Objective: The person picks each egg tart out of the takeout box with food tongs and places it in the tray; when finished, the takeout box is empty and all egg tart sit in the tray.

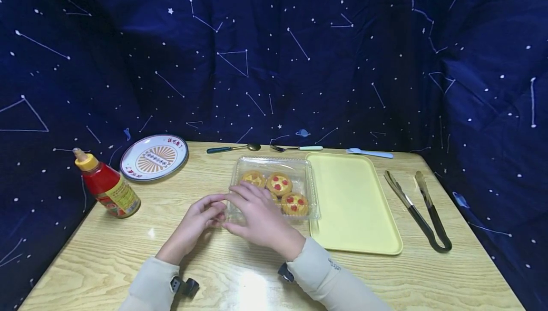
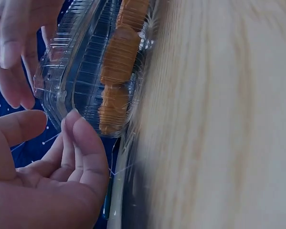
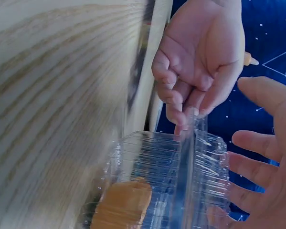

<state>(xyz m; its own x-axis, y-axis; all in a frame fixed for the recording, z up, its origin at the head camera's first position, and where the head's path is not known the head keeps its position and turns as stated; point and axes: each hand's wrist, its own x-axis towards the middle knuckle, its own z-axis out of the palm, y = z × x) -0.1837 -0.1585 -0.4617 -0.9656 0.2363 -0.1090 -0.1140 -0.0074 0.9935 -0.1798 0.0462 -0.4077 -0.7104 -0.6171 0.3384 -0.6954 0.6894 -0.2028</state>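
Observation:
A clear lidded container (image 1: pixel 303 178) holds several round tarts (image 1: pixel 279 184), some with red pieces on top. My left hand (image 1: pixel 194 224) is at its near left corner; in the left wrist view its fingers (image 2: pixel 89 150) curl with their tips at the rim of the container (image 2: pixel 88 76). The right wrist view shows the left hand (image 3: pixel 200 52) at that rim too. My right hand (image 1: pixel 261 216) reaches over the lid's left part, fingers spread and loosely bent, covering part of the tarts. Whether its fingertips press the lid, I cannot tell.
Right of the container lies a yellow tray (image 1: pixel 353 206), then tongs (image 1: pixel 424 216). A red sauce bottle (image 1: pixel 109 187) and a plate (image 1: pixel 155 157) are at the left. Along the back lie a spoon (image 1: pixel 233 148), a green-handled fork (image 1: pixel 297 148) and a blue fork (image 1: pixel 369 152).

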